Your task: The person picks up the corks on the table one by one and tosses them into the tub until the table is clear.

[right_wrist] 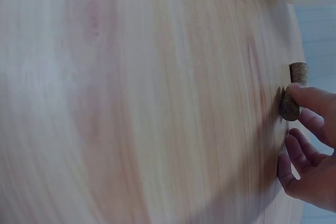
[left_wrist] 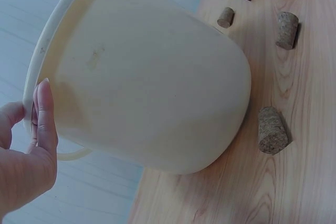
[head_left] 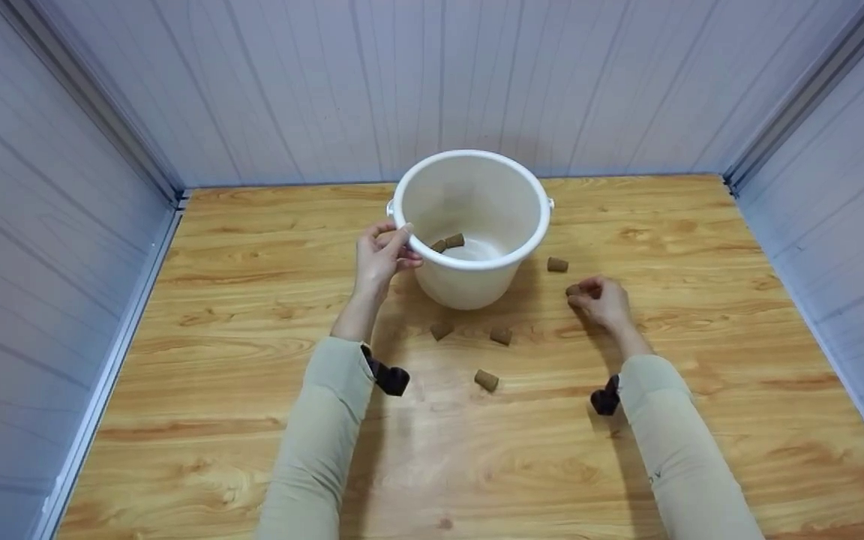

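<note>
A white bucket (head_left: 469,289) stands near the back wall, and two cork stoppers (head_left: 454,240) lie inside it. My left hand (head_left: 379,262) grips the bucket's rim at its left side, thumb over the edge and fingers beneath. To the right of the bucket, my right hand (head_left: 606,301) pinches a cork stopper (right_wrist: 289,106) between thumb and fingers, low at the wooden surface. Just beyond it lies another cork stopper (head_left: 557,264). In front of the bucket are three more cork stoppers (left_wrist: 272,130), lying apart on their sides.
Pale panelled walls (head_left: 432,82) enclose the wood-grain tabletop (head_left: 252,315) at the back and on both sides. The bucket's handle (left_wrist: 73,155) shows below its rim in the left wrist view. A black wrist camera (head_left: 391,379) sits at the left cuff.
</note>
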`<act>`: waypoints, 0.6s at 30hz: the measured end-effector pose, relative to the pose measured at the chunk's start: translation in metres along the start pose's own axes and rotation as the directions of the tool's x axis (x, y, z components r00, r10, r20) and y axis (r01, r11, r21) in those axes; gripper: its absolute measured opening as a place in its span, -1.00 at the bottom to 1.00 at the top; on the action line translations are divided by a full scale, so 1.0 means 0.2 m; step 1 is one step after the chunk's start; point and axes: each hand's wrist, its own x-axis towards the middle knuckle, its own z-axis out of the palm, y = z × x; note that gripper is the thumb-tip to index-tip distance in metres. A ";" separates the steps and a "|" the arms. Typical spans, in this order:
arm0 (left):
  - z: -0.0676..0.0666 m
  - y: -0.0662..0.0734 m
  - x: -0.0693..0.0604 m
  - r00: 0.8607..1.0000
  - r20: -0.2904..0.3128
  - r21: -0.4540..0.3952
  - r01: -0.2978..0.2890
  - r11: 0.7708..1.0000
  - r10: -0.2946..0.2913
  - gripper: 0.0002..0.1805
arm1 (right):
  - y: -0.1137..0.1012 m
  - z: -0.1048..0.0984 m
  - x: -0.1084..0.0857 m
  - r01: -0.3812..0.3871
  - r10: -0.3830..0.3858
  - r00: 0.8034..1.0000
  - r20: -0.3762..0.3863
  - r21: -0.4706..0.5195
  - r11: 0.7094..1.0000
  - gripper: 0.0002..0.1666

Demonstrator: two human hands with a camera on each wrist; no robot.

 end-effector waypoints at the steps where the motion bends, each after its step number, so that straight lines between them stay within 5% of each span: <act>1: 0.02 0.03 -0.03 1.000 -0.011 0.005 0.008 1.000 -0.008 -0.65 | 0.00 0.00 0.00 0.001 -0.001 1.000 -0.003 -0.003 1.000 -0.61; 2: 0.05 0.09 -0.09 0.999 -0.029 0.031 0.013 0.999 -0.012 -0.64 | 0.00 0.00 0.00 0.003 -0.003 1.000 -0.006 -0.006 1.000 -0.61; 9: 0.02 0.06 -0.08 0.999 0.042 -0.062 -0.018 0.998 0.020 -0.64 | -0.01 0.01 -0.01 -0.003 0.003 1.000 -0.001 -0.021 1.000 -0.66; 13: 0.09 0.17 -0.18 1.000 -0.014 0.014 0.002 1.000 -0.002 -0.70 | 0.00 0.00 -0.01 -0.020 0.020 1.000 0.015 -0.009 1.000 -0.67; 15: 0.06 0.11 -0.12 1.000 0.002 -0.014 0.007 1.000 -0.007 -0.70 | 0.00 0.00 -0.01 -0.021 0.021 1.000 0.020 -0.007 1.000 -0.68; 18: 0.06 0.11 -0.12 1.000 0.001 -0.008 0.009 1.000 -0.009 -0.69 | 0.00 -0.01 -0.02 -0.014 0.014 1.000 0.025 -0.012 1.000 -0.68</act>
